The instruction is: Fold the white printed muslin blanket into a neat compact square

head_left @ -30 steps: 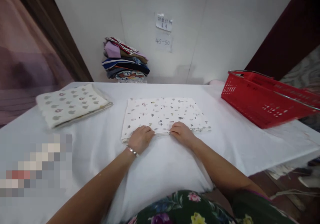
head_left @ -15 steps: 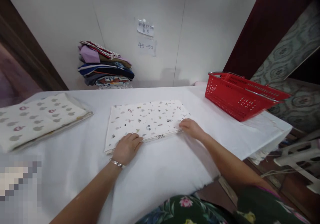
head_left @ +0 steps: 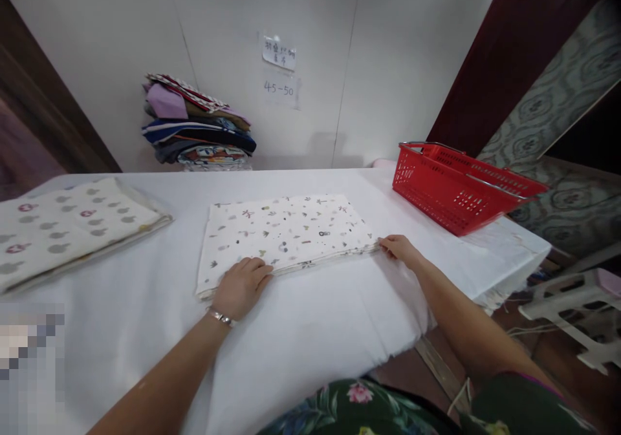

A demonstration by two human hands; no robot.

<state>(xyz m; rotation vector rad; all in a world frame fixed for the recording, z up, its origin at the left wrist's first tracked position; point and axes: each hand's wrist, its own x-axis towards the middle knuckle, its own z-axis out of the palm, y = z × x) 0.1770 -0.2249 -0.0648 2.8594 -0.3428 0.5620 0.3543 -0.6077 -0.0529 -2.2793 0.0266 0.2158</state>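
A folded white cloth with small printed motifs (head_left: 286,231) lies flat in the middle of the white-covered table (head_left: 301,318). My left hand (head_left: 241,285), with a bracelet at the wrist, rests palm down on the cloth's near left edge, fingers together and flat. My right hand (head_left: 398,248) touches the cloth's near right corner, fingers curled at the edge; whether it pinches the fabric is unclear.
A second folded cloth with grey and red motifs (head_left: 68,225) lies at the left. A stack of coloured folded fabrics (head_left: 196,128) stands against the back wall. A red plastic basket (head_left: 458,186) sits at the table's right end, and a white plastic stool (head_left: 572,306) stands on the floor beyond it.
My right hand slid rightward along the cloth's near edge, from its middle to the right corner. My left hand shifted slightly left. The view turned to the right.
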